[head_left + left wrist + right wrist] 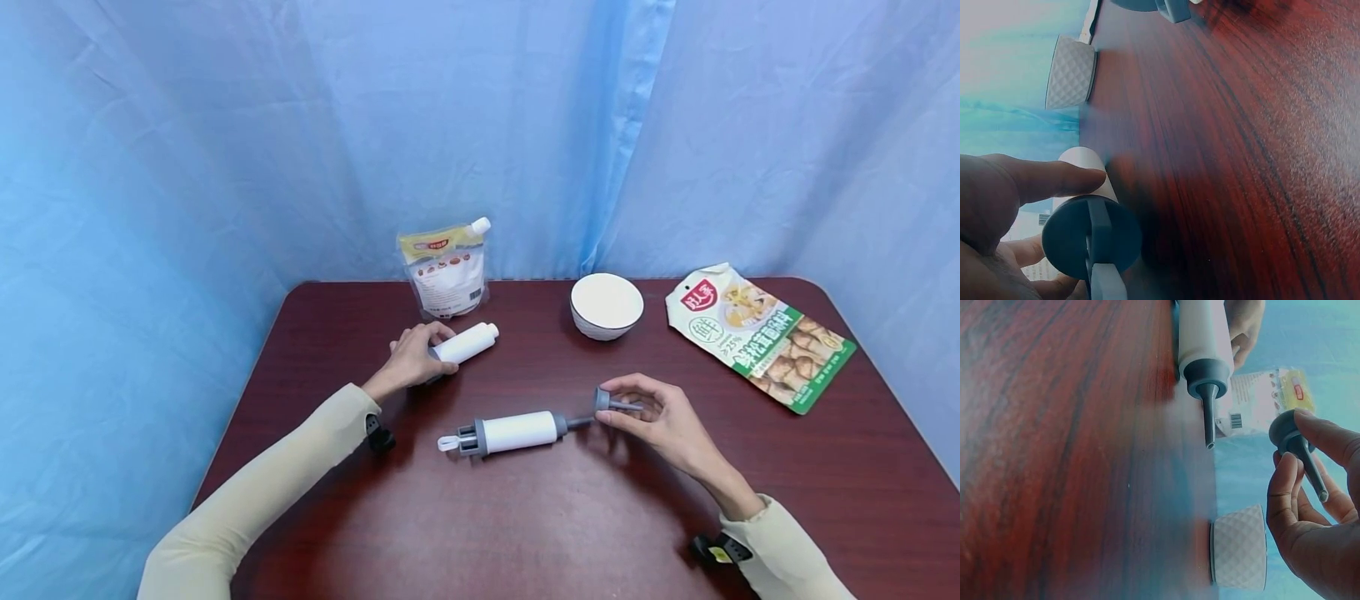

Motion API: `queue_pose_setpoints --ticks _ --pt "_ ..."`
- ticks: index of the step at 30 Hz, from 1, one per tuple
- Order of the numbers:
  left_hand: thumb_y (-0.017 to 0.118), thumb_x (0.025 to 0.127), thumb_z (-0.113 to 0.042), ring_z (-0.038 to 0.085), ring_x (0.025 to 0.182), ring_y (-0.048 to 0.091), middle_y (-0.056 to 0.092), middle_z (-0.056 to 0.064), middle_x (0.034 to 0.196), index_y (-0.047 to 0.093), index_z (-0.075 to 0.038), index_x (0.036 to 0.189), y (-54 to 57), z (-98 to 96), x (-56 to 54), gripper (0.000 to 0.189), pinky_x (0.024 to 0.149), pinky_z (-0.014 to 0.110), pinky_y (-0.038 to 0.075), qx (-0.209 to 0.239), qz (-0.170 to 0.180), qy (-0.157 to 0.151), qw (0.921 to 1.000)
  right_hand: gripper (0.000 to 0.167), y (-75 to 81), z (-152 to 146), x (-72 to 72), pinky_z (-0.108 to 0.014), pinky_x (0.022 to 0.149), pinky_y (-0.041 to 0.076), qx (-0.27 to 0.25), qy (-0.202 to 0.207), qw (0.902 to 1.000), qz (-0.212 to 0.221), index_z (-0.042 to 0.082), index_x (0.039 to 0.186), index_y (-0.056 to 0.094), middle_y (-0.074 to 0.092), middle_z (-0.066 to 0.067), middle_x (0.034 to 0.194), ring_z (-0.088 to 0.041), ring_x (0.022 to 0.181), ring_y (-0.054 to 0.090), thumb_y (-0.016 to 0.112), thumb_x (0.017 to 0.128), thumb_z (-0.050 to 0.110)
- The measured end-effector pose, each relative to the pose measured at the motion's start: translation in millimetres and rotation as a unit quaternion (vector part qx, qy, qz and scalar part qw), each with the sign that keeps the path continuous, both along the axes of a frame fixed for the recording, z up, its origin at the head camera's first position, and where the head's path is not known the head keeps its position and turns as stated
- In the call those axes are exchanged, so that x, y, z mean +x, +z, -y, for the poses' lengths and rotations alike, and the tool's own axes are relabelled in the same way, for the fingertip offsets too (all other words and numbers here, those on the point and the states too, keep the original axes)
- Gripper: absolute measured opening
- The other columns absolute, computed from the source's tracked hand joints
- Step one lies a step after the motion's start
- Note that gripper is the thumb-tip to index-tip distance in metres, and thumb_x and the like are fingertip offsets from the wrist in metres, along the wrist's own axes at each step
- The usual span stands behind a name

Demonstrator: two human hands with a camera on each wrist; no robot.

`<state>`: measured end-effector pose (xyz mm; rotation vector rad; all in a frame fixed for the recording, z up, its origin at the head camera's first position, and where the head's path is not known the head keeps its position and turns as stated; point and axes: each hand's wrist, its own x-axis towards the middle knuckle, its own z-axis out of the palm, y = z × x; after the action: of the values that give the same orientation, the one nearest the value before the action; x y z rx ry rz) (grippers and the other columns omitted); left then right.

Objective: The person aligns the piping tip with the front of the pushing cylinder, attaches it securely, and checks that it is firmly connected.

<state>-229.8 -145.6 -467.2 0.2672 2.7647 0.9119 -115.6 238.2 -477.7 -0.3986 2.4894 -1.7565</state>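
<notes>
My left hand (pixel 415 357) grips a white tube (pixel 468 342), thumb and fingers round its near end. That tube's bare, narrower mouth points to the far right; its grey end piece with a handle (pixel 1125 231) shows in the left wrist view. Whether the tube touches the table is unclear. Between finger and thumb, my right hand (pixel 663 417) pinches a grey nozzle cap (pixel 602 400), its thin spout pointing right. Left of that hand, a second white tube dispenser (pixel 520 432) lies on the table with a grey nozzle (pixel 1209 394) fitted and a grey-and-white plunger handle (pixel 460 442).
A spouted pouch (pixel 450 275) stands upright at the back, behind the left hand. Right of it is a white bowl (pixel 606 304). A green-and-white food packet (pixel 757 333) lies flat at the back right. The brown table (pixel 420 525) ends at blue curtains (pixel 487 125).
</notes>
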Motion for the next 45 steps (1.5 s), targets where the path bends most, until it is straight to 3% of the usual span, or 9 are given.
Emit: queue_pose_setpoints --ticks 8,14,18,23,35,45 --pt "0.086 0.084 -0.022 0.034 0.114 0.054 0.068 0.014 0.12 0.068 -0.014 0.126 -0.7 1.9 0.7 0.047 0.089 0.046 0.032 0.005 0.003 -0.012 0.9999 0.033 -2.0 0 0.5 -0.022 0.086 0.059 0.0 -0.003 1.0 0.002 0.008 0.121 0.071 0.074 -0.007 0.113 -0.004 0.101 0.073 0.082 0.09 0.01" --pt "0.086 0.084 -0.02 0.032 0.112 0.059 0.07 0.015 0.119 0.069 -0.011 0.127 3.7 1.4 2.6 0.047 0.099 0.048 0.041 0.04 -0.002 -0.054 0.9978 0.033 -2.4 -1 0.8 -0.022 0.086 0.059 0.001 -0.002 1.0 0.005 0.008 0.121 0.071 0.074 -0.008 0.113 -0.004 0.101 0.073 0.082 0.09 0.01" --pt "0.088 0.083 -0.02 0.027 0.105 0.063 0.071 0.013 0.116 0.07 -0.012 0.126 9.8 0.1 6.9 0.048 0.095 0.044 0.05 0.057 -0.003 -0.076 0.9955 0.034 -2.1 0 -0.4 -0.021 0.086 0.059 0.001 0.001 1.0 0.007 0.008 0.122 0.071 0.074 -0.01 0.114 -0.004 0.101 0.073 0.082 0.09 0.011" --pt "0.088 0.083 -0.021 0.022 0.099 0.062 0.071 0.009 0.113 0.072 -0.015 0.125 21.9 -3.6 15.4 0.046 0.088 0.037 0.051 0.069 0.01 -0.095 0.993 0.034 -1.7 2 -1.9 -0.02 0.085 0.059 -0.001 0.0 1.0 0.008 0.008 0.122 0.071 0.074 -0.01 0.114 -0.004 0.1 0.073 0.082 0.09 0.011" --pt "0.089 0.08 -0.02 0.018 0.091 0.062 0.074 0.003 0.105 0.075 -0.016 0.122 45.5 -18.1 37.1 0.045 0.082 0.029 0.05 0.115 0.002 -0.188 0.9754 0.034 3.2 7 -3.1 -0.021 0.084 0.059 -0.005 0.002 1.0 0.004 0.009 0.122 0.071 0.074 -0.009 0.113 -0.007 0.098 0.074 0.082 0.09 0.011" --pt "0.089 0.081 -0.019 0.014 0.099 0.061 0.072 -0.002 0.111 0.074 -0.02 0.124 49.3 -29.2 51.3 0.045 0.094 0.041 0.052 0.132 0.016 -0.224 0.9653 0.034 7.0 15 -0.1 -0.021 0.084 0.059 -0.015 0.007 0.9999 0.004 0.01 0.122 0.072 0.075 -0.006 0.114 -0.007 0.099 0.072 0.082 0.09 0.011"
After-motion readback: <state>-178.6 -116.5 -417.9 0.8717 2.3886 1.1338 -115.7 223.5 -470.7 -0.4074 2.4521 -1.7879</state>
